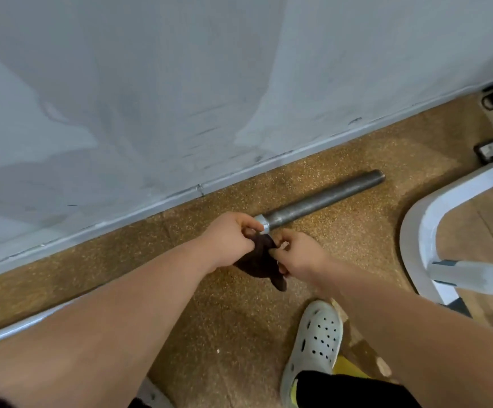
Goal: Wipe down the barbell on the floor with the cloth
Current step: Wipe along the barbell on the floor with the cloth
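The barbell (324, 199) lies on the speckled brown floor along the foot of the wall. Its dark grey sleeve points up and right, and a bright collar sits just beside my hands. Its thin silver shaft shows again at the lower left, mostly hidden behind my left forearm. A dark brown cloth (264, 265) hangs between my hands, above the floor and in front of the collar. My left hand (232, 240) pinches the cloth's upper edge. My right hand (296, 254) grips its right side with curled fingers.
A pale grey wall (151, 98) with a baseboard runs close behind the barbell. A white curved machine frame (422, 231) stands at the right. My foot in a white perforated clog (313, 346) rests on the floor at the bottom centre.
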